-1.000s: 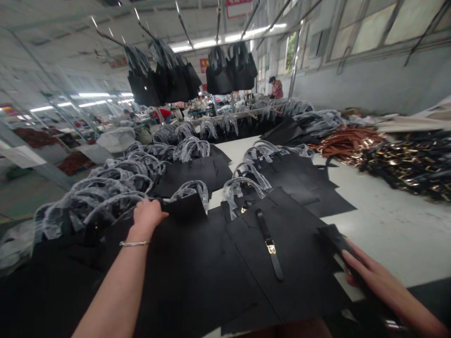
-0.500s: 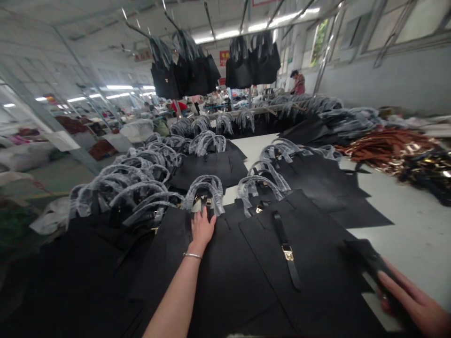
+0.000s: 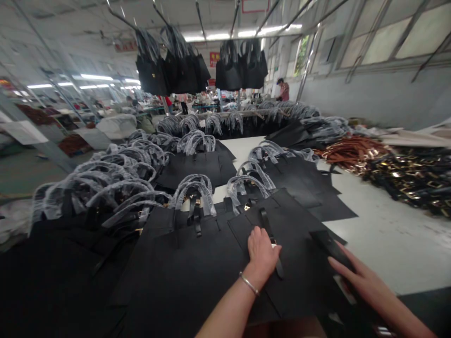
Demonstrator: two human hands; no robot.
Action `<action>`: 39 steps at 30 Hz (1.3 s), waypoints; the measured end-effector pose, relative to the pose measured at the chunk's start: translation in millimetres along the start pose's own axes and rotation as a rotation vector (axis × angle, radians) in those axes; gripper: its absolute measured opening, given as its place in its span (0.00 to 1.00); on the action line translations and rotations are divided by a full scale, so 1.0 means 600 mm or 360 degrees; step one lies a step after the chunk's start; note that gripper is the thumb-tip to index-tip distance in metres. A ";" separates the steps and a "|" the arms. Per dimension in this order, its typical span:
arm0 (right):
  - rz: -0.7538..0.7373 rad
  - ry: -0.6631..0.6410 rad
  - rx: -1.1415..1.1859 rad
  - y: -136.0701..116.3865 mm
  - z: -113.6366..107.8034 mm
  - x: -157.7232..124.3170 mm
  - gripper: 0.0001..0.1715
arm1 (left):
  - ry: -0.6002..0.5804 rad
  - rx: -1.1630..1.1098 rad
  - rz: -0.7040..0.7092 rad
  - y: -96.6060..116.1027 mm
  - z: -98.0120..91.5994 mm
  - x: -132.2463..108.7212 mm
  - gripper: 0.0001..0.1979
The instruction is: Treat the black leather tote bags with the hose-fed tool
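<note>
My left hand (image 3: 262,251) is closed, fingers curled on the black strap with a gold buckle (image 3: 273,242). That strap lies on a black bag panel (image 3: 299,225) in front of me. At the right, my right hand (image 3: 359,274) is closed around a dark, flat, elongated piece (image 3: 329,244); blur hides its exact kind. Left of my hands, a black bag (image 3: 193,249) lies flat with plastic-wrapped handles (image 3: 193,183). A short black strap (image 3: 198,225) rests across its top edge.
Many black bags with wrapped handles (image 3: 116,169) crowd the left side. On the white table (image 3: 380,234) lie brown straps (image 3: 348,151) and a heap of black straps with gold buckles (image 3: 412,178). Finished bags (image 3: 183,65) hang overhead. A person (image 3: 283,90) stands far back.
My left hand has left the top of the left bag and moved right onto the buckled strap. A short strap now shows on that bag. The view has turned right.
</note>
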State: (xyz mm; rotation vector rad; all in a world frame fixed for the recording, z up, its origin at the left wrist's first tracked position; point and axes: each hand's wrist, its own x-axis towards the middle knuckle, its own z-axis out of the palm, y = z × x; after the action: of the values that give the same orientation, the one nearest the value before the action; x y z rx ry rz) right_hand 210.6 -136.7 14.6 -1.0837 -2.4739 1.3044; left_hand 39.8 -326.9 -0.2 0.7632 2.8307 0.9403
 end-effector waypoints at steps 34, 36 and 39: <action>0.0205 -0.0911 0.0604 -0.145 0.028 -0.057 0.51 | -0.0221 -0.1654 -0.0032 -0.023 0.030 -0.030 0.10; 0.0168 -0.0862 0.0621 -0.155 0.038 -0.055 0.50 | -0.0250 -0.1661 -0.0072 -0.024 0.031 -0.028 0.09; 0.0066 -0.0681 0.0640 -0.173 0.044 -0.042 0.49 | -0.0302 -0.1721 -0.0172 -0.022 0.037 -0.024 0.11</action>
State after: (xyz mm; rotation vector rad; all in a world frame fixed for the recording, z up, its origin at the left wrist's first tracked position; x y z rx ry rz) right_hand 162.4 -208.2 82.7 -0.8274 -2.2902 2.1182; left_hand 51.5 -330.6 -27.2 0.4770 1.7286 1.9252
